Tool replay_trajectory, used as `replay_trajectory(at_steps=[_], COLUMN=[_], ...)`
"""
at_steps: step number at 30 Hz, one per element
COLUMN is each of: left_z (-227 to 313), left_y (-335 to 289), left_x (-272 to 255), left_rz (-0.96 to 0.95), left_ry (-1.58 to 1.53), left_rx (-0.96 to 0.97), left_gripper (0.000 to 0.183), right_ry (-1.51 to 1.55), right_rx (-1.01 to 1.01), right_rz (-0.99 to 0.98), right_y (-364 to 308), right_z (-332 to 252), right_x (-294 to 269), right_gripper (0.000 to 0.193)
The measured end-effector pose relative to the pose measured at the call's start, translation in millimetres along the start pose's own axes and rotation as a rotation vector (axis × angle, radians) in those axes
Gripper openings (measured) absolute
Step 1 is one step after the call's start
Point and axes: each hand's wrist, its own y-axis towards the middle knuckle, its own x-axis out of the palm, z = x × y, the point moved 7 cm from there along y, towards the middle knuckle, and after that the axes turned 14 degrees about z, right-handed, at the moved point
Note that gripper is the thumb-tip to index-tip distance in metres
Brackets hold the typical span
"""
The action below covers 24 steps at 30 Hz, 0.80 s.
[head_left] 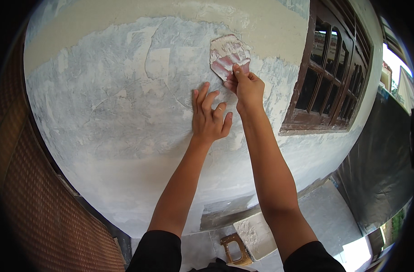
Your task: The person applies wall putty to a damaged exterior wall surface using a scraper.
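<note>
Pinched between the thumb and fingers of my right hand (248, 88) is a flat putty spreader (228, 55), reddish and smeared with pale filler. Its blade lies up against the wall (125, 90), just below a band of smooth beige coating. My left hand (209, 115) is beside and a little lower, fingers spread, with the fingertips at the wall and nothing held. A ring shows on one finger. The wall around both hands is patchy grey and white, with rough ridges and streaks.
A brown wooden window (331, 68) with dark panes is set in the wall at right. Below, a white tray (257, 235) of pale filler stands by a brown frame-like object (235, 249). Woven matting (43, 204) lines the left; a dark sheet (379, 158) hangs at right.
</note>
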Motion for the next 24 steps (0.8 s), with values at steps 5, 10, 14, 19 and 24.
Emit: replay_trajectory(at_steps=[5,10,14,19,24], left_z=[2,5,35,103,171], left_y=[1,-1,-35,-105,-170], left_x=[2,-6,-24,-43,-41], left_rz=[-0.024,-0.017,-0.159,-0.350,-0.626], left_ry=[0.006,-0.063,-0.013,-0.119,-0.222], left_rx=[0.030,-0.015,-0.009,-0.138,-0.387], left_gripper=[0.029,0.031,0.034,0.030,0.026], right_ry=[-0.066,0.018,-0.008,-0.119,-0.249], right_rx=[0.042,-0.018,-0.053,0.018,0.139], right_rz=[-0.030,-0.121,-0.131,-0.114,-0.032], right_y=[-4,-20,-37,-53,-59], right_z=[3,-2,-2,21,60], right_x=[-16,-49,-95,-181,-274], right_gripper=[0.029,0.022,0.018,0.015,0.017])
